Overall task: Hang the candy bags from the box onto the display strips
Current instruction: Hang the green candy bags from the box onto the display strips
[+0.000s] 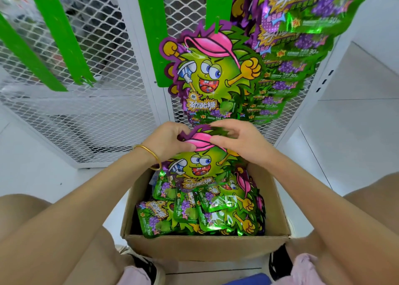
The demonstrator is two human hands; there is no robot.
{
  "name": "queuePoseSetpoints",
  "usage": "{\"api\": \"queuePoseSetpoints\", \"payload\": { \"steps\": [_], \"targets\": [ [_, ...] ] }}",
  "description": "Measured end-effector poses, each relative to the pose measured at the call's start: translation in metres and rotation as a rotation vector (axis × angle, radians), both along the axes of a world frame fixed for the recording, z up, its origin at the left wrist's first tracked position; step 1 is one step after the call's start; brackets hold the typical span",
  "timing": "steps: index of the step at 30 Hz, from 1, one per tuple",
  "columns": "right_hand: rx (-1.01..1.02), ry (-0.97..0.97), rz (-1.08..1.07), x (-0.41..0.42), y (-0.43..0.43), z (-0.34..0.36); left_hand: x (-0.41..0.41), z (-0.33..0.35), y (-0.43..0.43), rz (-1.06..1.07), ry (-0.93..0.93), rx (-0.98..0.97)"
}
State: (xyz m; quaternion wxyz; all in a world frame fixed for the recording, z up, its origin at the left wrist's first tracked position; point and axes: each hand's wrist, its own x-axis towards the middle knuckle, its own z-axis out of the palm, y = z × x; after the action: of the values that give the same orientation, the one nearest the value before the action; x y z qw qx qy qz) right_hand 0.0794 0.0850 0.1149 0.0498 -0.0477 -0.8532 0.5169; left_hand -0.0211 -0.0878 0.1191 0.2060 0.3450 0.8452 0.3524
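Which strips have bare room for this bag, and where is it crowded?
Bare: the left strips and the middle strip, before the mesh. The next strip carries one hung bag. Crowded: far right, overlapping bags, and the box under the held bag.

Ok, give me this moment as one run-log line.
step: held bag over box | left hand: pinches its top | right hand: pinches its top | strip: one hung bag
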Motion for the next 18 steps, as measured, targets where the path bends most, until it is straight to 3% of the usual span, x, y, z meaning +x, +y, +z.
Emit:
{"api": "queuePoseSetpoints", "payload": {
  "steps": [5, 10, 15, 18],
  "targets": [
    [0.053, 0.061, -0.028, -0.009, 0.003, 0.022, 0.003, 0.016, 0.006, -0.031, 0.068, 0.036],
    [0.267, 0.144, -0.028, -0.021, 0.015, 0.067, -0.01, 0.068, 0.018, -0.073, 0.085, 0.131],
    [0.484, 0.243, -0.182, -0.031, 0.026, 0.116, -0.047, 0.139, 0.051, 0.178, 0.33, 0.403],
    [0.637, 0.297, -0.271, -0.035, 0.022, 0.139, -0.058, 0.159, 0.079, 0.272, 0.308, 0.557]
  ]
}}
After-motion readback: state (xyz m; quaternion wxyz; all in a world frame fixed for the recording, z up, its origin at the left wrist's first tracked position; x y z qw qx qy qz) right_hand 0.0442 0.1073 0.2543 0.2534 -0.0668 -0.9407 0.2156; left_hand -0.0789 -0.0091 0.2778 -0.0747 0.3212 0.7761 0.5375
